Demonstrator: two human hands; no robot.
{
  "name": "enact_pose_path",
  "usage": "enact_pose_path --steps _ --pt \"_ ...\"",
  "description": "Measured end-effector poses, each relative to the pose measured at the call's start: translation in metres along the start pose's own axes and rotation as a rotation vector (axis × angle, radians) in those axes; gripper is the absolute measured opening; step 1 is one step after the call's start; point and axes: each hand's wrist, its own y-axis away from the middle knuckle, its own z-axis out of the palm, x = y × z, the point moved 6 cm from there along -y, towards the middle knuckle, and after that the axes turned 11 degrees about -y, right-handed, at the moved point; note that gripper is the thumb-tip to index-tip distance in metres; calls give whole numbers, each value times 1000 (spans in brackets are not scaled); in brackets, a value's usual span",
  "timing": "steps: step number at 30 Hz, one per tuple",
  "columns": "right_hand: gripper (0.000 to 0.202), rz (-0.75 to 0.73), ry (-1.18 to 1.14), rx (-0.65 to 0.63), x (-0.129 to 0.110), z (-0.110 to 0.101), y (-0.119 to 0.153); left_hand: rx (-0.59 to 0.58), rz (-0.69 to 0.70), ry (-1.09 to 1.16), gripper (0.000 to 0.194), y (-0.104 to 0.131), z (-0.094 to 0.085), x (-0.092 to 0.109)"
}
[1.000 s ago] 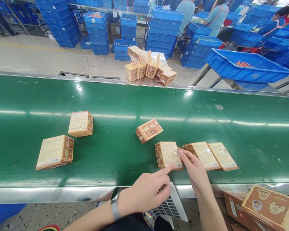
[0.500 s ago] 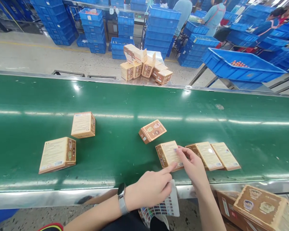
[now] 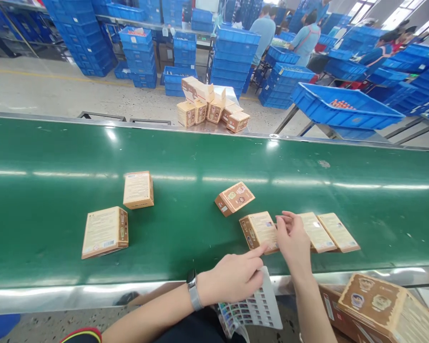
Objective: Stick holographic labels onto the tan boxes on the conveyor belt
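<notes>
My left hand [image 3: 234,281] stretches its index finger onto the lower edge of a small cardboard box [image 3: 262,228]. Its other fingers are curled over a sheet of small stickers [image 3: 266,309] that hangs below the belt's edge. On the box's cream, printed face, a little coloured sticker [image 3: 269,224] shows near the right side. Just right of that box hovers my right hand [image 3: 293,240], its fingers loosely bent and slightly apart, with nothing visible in them. It partly hides the neighbouring box [image 3: 318,233]. Behind the touched box lies a brown-faced box [image 3: 235,197].
More boxes lie on the green belt [image 3: 178,224]: a far-right box [image 3: 338,232], a left box [image 3: 103,231] and another behind it [image 3: 137,188]. A larger brown carton [image 3: 373,302] stands at lower right. Across the belt are piled boxes [image 3: 214,109], a blue tray [image 3: 346,107] and people.
My right hand has drawn off the box's face to the right, its fingers lifting. My left finger still touches the box. The left-side boxes sit further right, and the view has tilted up slightly.
</notes>
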Motion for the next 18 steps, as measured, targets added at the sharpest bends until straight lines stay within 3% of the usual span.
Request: enact_pose_path --steps 2,5,9,11,15,18 --pt "60 -111 39 -58 -12 10 -14 32 -5 90 24 8 -3 -1" --pt "88 -357 240 -280 -35 49 -26 54 -126 219 22 32 -12 -13" --pt "106 -465 444 -420 -52 92 -38 154 -337 359 27 81 -30 -41" --pt "110 -540 356 -507 -66 104 -37 264 -430 407 31 105 -39 -58" --pt "109 -640 -11 -858 -92 119 -11 481 -569 496 37 140 -50 -84" --pt "106 -582 -169 -989 -82 127 12 587 -586 534 37 150 -53 -89"
